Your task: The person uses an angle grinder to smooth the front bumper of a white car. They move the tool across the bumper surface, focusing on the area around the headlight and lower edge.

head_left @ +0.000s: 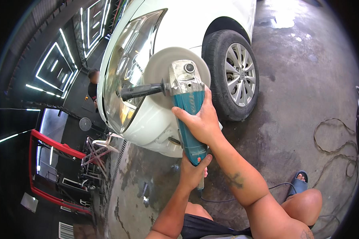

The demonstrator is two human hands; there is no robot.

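Observation:
I hold a teal power polisher (193, 137) with a silver gear head and a pale round pad (155, 65). My right hand (201, 121) wraps round its middle, thumb on the near side. Lower down, my left hand (192, 171) grips the rear handle. The black side handle (143, 91) sticks out to the left, held by neither hand. Behind the pad are the white car's front corner (183, 24) and its clear headlight (127, 63); whether pad and bodywork touch, I cannot tell.
A front wheel (240, 73) stands right of the polisher. A dark power cord (227, 200) trails over the wet-stained concrete floor (295, 131). At left are a red frame (34, 171), a folding stand (97, 153), a fan (85, 124) and another person (93, 85). My sandalled foot (299, 183) is at lower right.

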